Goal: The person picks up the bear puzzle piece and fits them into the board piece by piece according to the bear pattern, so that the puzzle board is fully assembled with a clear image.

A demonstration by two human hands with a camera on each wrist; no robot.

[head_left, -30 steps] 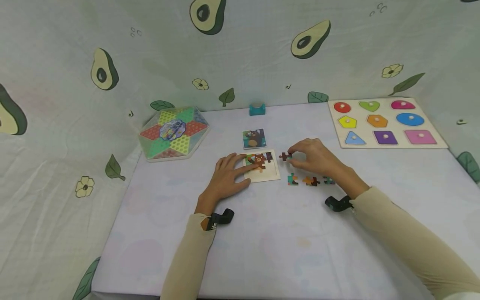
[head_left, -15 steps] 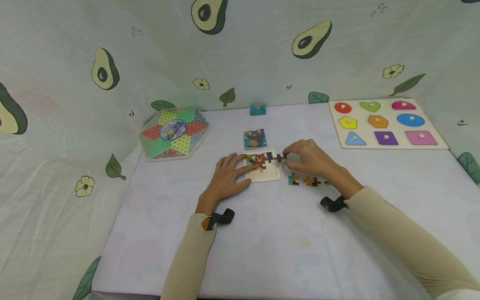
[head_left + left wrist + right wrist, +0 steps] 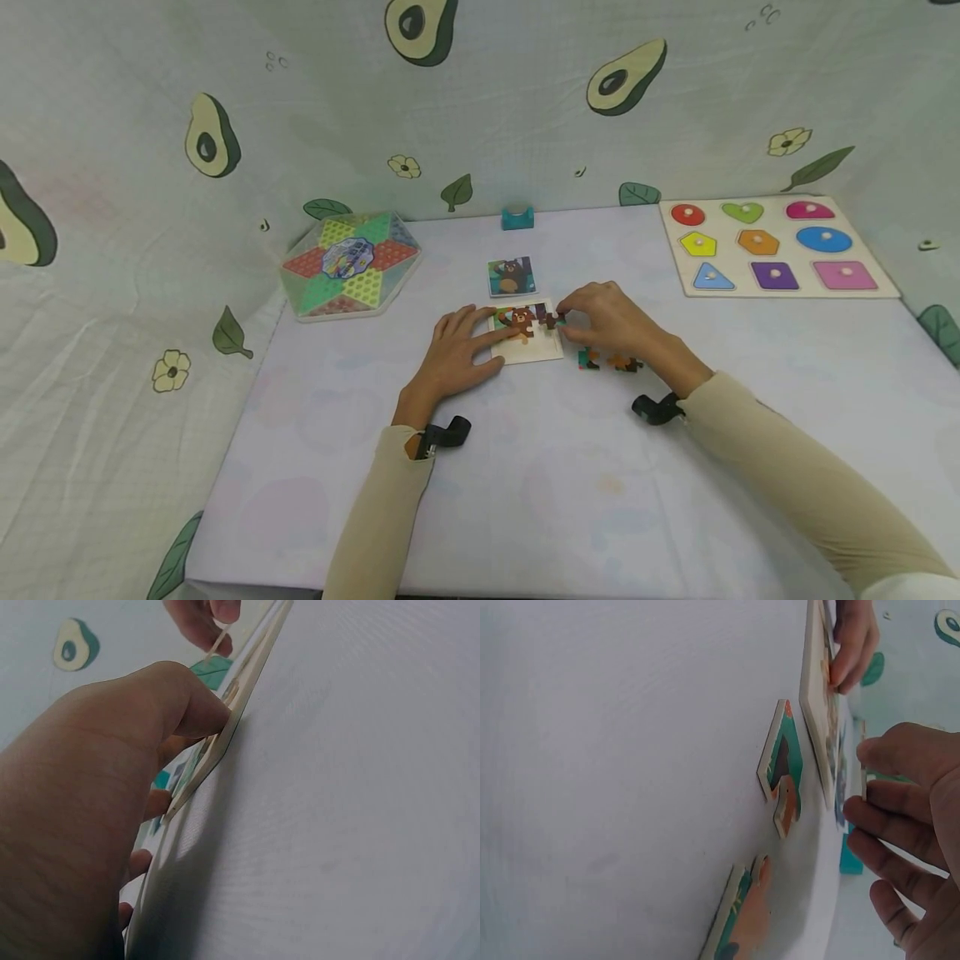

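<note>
A small wooden puzzle tray lies flat mid-table, partly filled with jigsaw pieces that form a brown bear. My left hand rests on its left side, fingers spread, index finger across the bear and thumb at the near edge. In the left wrist view, the left thumb touches the tray's rim. With thumb and fingertips, my right hand pinches a dark brown puzzle piece over the tray's upper right. The right wrist view shows that piece edge-on. A green-and-orange piece lies beside the tray.
Another loose orange-and-brown piece lies right of the tray. Behind the tray is a bear picture card, then a teal block. A hexagonal board game stands back left, a shape-knob board back right.
My right hand has moved left with the dark brown piece, from beside the tray to over its upper right. The left hand has stayed on the tray.
</note>
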